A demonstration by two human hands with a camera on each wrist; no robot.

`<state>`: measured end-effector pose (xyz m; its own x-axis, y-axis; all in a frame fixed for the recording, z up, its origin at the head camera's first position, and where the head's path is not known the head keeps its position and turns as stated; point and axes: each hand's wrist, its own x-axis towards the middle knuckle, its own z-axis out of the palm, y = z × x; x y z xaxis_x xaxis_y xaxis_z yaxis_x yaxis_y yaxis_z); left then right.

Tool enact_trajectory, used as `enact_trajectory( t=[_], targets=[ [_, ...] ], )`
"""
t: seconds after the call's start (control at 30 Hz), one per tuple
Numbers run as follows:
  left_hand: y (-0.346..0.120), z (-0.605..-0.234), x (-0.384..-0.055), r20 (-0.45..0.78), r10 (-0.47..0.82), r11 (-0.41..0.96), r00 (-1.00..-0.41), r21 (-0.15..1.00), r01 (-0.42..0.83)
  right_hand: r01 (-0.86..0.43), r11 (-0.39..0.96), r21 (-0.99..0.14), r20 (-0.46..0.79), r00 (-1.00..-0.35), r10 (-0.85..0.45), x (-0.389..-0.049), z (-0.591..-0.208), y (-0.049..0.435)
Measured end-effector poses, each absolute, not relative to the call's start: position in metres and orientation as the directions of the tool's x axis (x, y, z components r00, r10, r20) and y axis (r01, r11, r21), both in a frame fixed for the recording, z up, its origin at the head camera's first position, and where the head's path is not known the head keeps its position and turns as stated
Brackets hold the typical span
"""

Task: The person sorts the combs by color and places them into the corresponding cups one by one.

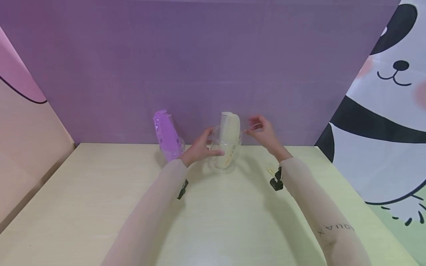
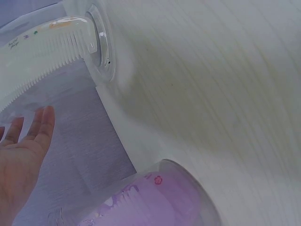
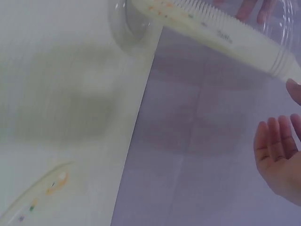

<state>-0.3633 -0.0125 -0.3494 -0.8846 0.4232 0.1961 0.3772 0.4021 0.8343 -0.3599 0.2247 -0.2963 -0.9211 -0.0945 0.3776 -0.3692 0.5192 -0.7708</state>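
A clear cup (image 1: 223,170) stands near the back edge of the table, with cream-coloured combs (image 1: 229,129) upright in it, their tops above the rim. My left hand (image 1: 201,147) is at the cup's left side, thumb in front and fingers spread towards the back; the fingers look nearly straight in the left wrist view (image 2: 23,155). Whether it touches the cup I cannot tell. Just right of the rim is my right hand (image 1: 263,133), its fingers loosely bent and holding nothing visible. Another cream comb (image 3: 37,197) lies on the table, partly cut off in the right wrist view.
To the left stands a second clear cup (image 1: 181,146) holding purple combs (image 1: 166,129) that lean left. A purple backdrop (image 1: 213,66) rises behind the pale wooden table (image 1: 226,221). At the right hangs a panda-print cloth (image 1: 392,122).
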Motion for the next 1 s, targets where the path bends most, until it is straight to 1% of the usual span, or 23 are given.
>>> enact_trajectory(
  t=[0.2, 0.47, 0.7, 1.0],
  targets=[
    [-0.012, -0.348, -0.362, 0.188, 0.415, 0.417, -0.89, 0.83, 0.37, -0.327, 0.581, -0.745, 0.308, -0.942, -0.134, -0.348, -0.304, 0.249],
    [-0.012, -0.349, -0.362, 0.19, 0.418, 0.425, -0.888, 0.823, 0.376, -0.269, 0.653, -0.708, 0.223, -0.962, -0.155, -0.331, -0.318, 0.284],
    [-0.012, -0.349, -0.362, 0.174, 0.415, 0.437, -0.893, 0.823, 0.363, -0.294, 0.729, -0.618, 0.223, -0.955, -0.196, -0.322, -0.338, 0.315],
    [-0.013, -0.35, -0.364, 0.177, 0.415, 0.438, -0.892, 0.821, 0.367, -0.274, 0.788, -0.552, 0.131, -0.961, -0.242, -0.313, -0.356, 0.343]
  ],
)
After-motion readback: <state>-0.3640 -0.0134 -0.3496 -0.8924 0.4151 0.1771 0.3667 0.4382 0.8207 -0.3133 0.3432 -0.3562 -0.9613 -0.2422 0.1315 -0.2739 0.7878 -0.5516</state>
